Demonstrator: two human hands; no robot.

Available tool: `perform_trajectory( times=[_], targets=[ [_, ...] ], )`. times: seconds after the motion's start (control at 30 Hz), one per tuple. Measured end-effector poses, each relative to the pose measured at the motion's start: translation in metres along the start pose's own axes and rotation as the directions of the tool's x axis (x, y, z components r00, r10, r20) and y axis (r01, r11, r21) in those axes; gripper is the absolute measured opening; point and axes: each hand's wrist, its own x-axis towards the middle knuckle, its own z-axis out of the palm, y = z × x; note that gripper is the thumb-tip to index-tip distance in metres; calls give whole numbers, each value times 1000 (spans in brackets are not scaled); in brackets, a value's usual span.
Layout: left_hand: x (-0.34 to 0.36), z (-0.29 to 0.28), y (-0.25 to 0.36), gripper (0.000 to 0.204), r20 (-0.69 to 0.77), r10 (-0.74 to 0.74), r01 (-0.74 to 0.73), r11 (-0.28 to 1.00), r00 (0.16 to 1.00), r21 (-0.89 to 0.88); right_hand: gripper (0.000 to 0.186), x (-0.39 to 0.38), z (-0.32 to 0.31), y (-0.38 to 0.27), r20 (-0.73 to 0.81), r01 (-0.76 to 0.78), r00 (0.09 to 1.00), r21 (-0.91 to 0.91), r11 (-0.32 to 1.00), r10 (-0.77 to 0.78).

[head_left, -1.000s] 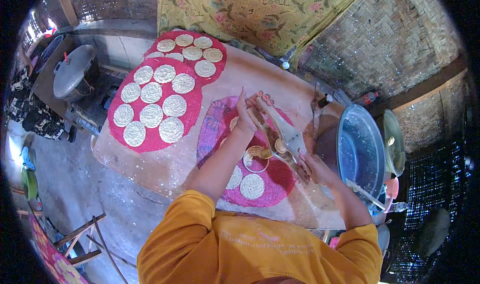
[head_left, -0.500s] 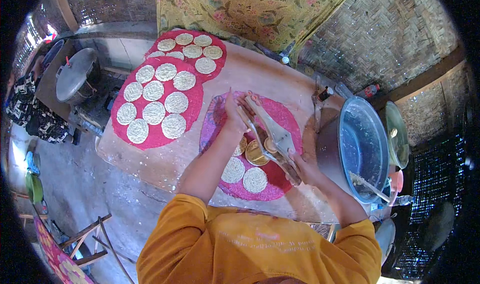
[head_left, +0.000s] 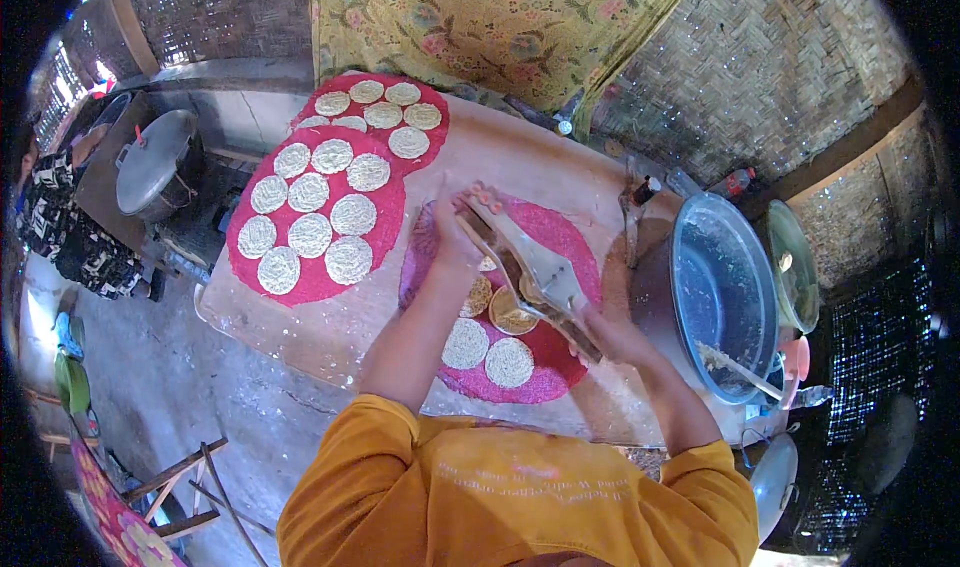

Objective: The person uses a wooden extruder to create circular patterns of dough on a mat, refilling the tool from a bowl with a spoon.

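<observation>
My left hand [head_left: 456, 235] grips far end of long two-leaved brown-and-grey wooden tool [head_left: 545, 264]; my right hand [head_left: 610, 335] clasps near end. Long axis slants far-left to near-right. Round golden ring [head_left: 513, 317] on pink-purple cloth [head_left: 568, 232], left of right hand, beside tool's near half.

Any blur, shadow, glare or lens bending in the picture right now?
Head view: fisheye bends the straight edges, with black corners; left hand looks slightly soft; dark shadow falls on the nearest cloth; bright light speckles through the lattice at right.
</observation>
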Motion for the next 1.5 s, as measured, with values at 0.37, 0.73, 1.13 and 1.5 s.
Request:
perform_trajectory(
  times=[0.37,0.73,1.13,1.5],
  targets=[
    [-145,189,135,78,572,-62,-389,672,818,630,18,111,33,68,-356,351,722,-549,758,-593],
    [-178,139,138,76,431,226,-482,274,874,833,21,56,2,92,-336,210,793,-633,745,-509],
    [-109,145,91,76,646,-235,57,957,726,285,34,-21,5,60,-174,425,807,-493,759,-565],
    [-45,42,-90,51,-42,-247,247,969,968,-26,73,-68,-29,54,137,-96,989,282,955,59]
  ],
)
